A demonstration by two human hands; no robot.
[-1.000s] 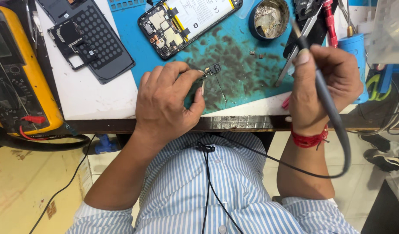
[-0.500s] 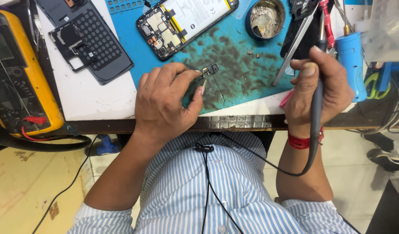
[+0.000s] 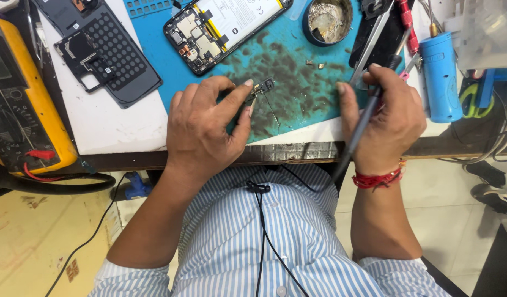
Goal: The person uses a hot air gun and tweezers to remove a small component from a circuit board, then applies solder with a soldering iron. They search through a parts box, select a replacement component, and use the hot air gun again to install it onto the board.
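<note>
My left hand [image 3: 206, 129] rests on the stained blue work mat [image 3: 297, 71] and pinches a small dark circuit part [image 3: 262, 86] between thumb and forefinger. My right hand [image 3: 386, 118] grips a dark soldering iron [image 3: 369, 113] like a pen, its grey cable running down past my wrist. The iron's tip points up and away toward the tools at the mat's right edge, apart from the small part. An opened phone [image 3: 223, 27] with its board and battery showing lies at the top of the mat.
A black phone back cover [image 3: 107, 58] lies on the white bench top at left. A yellow multimeter [image 3: 19, 99] sits at the far left edge. A round tin of solder residue [image 3: 327, 19], tweezers [image 3: 374, 44] and a blue cylindrical tool [image 3: 441, 77] stand at upper right.
My right hand with the soldering iron has shifted left and lower toward the mat. My left hand has stayed on the small part.
</note>
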